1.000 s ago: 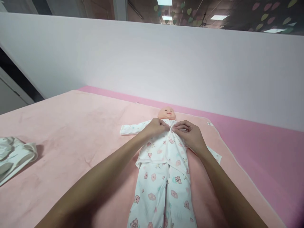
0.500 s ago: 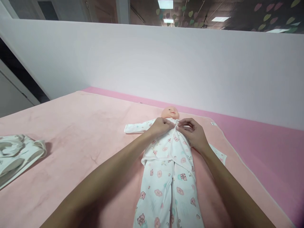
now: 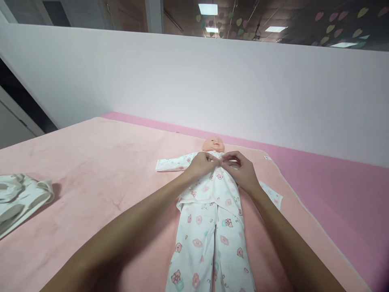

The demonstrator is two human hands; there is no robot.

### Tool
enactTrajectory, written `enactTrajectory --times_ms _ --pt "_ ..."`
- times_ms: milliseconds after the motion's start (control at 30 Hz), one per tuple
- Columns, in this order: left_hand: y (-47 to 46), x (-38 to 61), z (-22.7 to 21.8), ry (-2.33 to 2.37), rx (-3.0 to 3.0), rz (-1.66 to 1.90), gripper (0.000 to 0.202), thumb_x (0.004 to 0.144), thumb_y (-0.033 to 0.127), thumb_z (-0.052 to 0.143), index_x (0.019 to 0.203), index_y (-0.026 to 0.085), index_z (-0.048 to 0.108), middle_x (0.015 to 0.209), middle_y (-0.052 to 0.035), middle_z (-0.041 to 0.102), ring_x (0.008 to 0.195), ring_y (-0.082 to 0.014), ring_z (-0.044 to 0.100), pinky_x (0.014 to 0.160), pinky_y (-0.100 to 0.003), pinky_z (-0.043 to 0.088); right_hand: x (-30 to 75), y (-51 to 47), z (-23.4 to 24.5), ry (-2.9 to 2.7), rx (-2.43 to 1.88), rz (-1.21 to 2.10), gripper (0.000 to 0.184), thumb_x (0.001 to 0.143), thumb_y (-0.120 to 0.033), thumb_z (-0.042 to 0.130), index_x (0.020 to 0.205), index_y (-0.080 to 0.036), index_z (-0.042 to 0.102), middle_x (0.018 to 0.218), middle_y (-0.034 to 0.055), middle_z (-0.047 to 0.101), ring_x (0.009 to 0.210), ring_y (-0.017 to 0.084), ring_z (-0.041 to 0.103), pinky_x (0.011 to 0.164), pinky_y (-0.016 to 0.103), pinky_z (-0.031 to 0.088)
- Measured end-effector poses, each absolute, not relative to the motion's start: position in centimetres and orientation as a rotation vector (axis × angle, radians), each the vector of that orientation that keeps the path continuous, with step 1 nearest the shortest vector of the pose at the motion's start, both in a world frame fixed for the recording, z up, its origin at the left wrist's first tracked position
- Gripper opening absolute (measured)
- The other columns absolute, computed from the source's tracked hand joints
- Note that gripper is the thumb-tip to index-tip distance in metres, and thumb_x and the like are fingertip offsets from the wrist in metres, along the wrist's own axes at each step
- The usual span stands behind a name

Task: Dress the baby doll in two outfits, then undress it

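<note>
A baby doll (image 3: 213, 144) lies on its back, dressed in a white long-sleeved top (image 3: 204, 190) with small pink prints and matching trousers (image 3: 200, 243). At the upper chest, my left hand (image 3: 203, 163) pinches the front edge of the top. Close against it, fingertips nearly touching, my right hand (image 3: 241, 168) pinches the other side of the same front opening. The fastening between the fingers is hidden. One sleeve stretches out to the left, and the other shows partly behind my right wrist.
A pink blanket (image 3: 100, 162) lies under the doll, over a darker pink surface (image 3: 340, 194) at the right. Folded white cloth with a grey-green pattern (image 3: 24, 194) rests at the left edge. A white wall panel (image 3: 212, 81) rises behind.
My fingertips have come closer together at the top's front. The whole scene has shifted slightly left in view. The doll lies as before.
</note>
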State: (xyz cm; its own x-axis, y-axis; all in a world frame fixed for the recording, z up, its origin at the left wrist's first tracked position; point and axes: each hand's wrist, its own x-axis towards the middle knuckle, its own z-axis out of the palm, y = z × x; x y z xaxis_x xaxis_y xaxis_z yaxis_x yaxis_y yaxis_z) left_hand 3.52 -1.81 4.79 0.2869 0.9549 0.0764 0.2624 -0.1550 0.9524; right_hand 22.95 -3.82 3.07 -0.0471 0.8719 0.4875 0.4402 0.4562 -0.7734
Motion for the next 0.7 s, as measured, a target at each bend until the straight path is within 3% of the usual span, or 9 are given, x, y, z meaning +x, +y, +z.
enactTrajectory --times_ms 167,333,467,700 --pt "-1.5 3.5 4.7 1.11 1.594 0.923 0.029 0.082 0.04 0.075 0.068 0.016 0.068 0.061 0.0044 0.041 0.062 -0.0114 0.039 0.06 -0.027 0.03 22.9 -4.1 3.3 -1.728 -1.146 0.432 0.021 0.088 -0.035 0.081 0.105 -0.028 0.072 0.107 0.0031 0.079 0.096 0.024 0.076 0.092 0.042 0.063" --pt "-0.6 3.0 4.4 1.094 1.472 0.861 0.025 0.081 0.04 0.078 0.08 0.016 0.073 0.069 0.0015 0.055 0.066 -0.0125 0.048 0.064 -0.027 0.036 22.7 -4.4 4.1 -1.812 -1.144 0.33 0.015 0.09 -0.033 0.078 0.104 -0.028 0.073 0.105 0.0014 0.079 0.094 0.023 0.075 0.089 0.041 0.063" --pt "-0.1 2.6 4.2 1.026 1.42 0.788 0.028 0.082 0.044 0.078 0.079 0.017 0.071 0.069 0.001 0.056 0.063 -0.0117 0.047 0.062 -0.028 0.036 22.5 -4.4 4.0 -1.787 -1.134 0.329 0.014 0.09 -0.036 0.079 0.099 -0.027 0.073 0.102 0.0025 0.079 0.092 0.023 0.075 0.087 0.041 0.063" --pt "-0.7 2.9 4.5 1.091 1.528 0.843 0.025 0.081 0.042 0.078 0.089 0.018 0.078 0.084 -0.0029 0.068 0.076 -0.0158 0.058 0.073 -0.029 0.043 22.7 -3.9 2.9 -1.713 -1.096 0.393 0.018 0.088 -0.038 0.082 0.098 -0.026 0.072 0.102 0.0034 0.078 0.092 0.023 0.074 0.087 0.041 0.063"
